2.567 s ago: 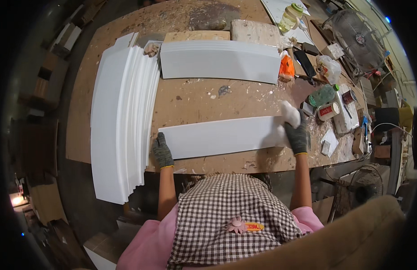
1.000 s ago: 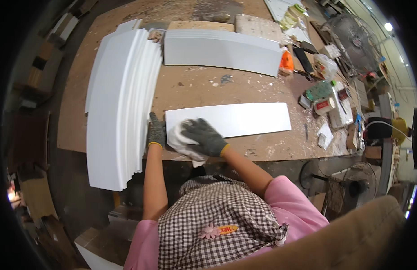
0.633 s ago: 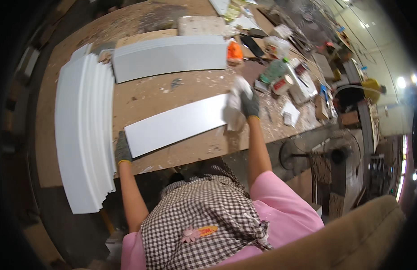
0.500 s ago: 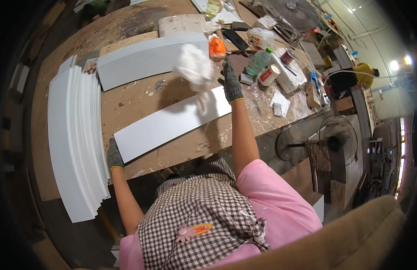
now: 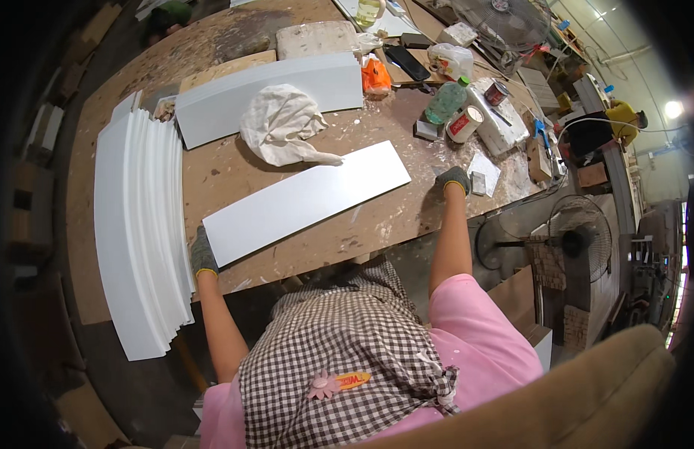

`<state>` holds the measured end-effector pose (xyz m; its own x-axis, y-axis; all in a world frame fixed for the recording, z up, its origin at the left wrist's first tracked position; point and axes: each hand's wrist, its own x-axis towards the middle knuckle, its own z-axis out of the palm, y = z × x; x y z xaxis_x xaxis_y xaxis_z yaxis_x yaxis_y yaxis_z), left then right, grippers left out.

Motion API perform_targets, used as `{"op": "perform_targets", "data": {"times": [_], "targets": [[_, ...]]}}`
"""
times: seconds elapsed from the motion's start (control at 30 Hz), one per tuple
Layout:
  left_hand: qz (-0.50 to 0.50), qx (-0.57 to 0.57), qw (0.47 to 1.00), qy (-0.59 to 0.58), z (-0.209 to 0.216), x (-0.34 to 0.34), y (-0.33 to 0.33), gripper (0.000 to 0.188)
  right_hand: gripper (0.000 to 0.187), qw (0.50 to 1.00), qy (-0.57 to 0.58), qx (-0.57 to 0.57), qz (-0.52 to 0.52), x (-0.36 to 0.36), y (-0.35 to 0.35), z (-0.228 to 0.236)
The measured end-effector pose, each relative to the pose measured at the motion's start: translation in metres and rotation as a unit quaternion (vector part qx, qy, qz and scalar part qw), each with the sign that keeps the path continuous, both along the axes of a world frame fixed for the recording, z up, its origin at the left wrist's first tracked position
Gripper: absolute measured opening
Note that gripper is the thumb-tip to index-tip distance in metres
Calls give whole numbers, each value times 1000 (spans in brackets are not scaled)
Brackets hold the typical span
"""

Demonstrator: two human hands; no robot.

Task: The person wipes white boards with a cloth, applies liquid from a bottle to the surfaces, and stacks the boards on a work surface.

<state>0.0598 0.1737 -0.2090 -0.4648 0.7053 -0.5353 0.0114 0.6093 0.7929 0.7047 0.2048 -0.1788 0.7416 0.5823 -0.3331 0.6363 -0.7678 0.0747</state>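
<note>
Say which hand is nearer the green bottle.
Right. The right hand is on the person's side of the green bottle; the left hand is far left, beside the single white panel.

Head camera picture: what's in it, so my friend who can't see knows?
A person's gloved left hand is at the left end of a white board on a spotted table, while the gloved right hand is apart from the board, to its right. A crumpled whitish cloth is beyond the board, and stacked white boards are at the left.
</note>
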Motion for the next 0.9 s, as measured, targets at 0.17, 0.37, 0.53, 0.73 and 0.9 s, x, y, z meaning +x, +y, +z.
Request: {"op": "perform_targets", "data": {"times": [0.17,0.37,0.53,0.73,0.9], "targets": [[-84,-61,958,269,-18,-2,12,67,39,999,17,16,28,31,6,-37],[-42,74,921,380,-15,27,-26,68,27,754,532,370,104,-105,3,6],[9,117,930,348,-14,37,-42,64,29,792,382,312,359,-199,23,45],[2,32,949,314,1,44,-29,67,25,794,473,377,67,-211,8,13],[-19,8,927,375,5,47,-27,68,25,790,460,403,45,-229,-3,-11]]}}
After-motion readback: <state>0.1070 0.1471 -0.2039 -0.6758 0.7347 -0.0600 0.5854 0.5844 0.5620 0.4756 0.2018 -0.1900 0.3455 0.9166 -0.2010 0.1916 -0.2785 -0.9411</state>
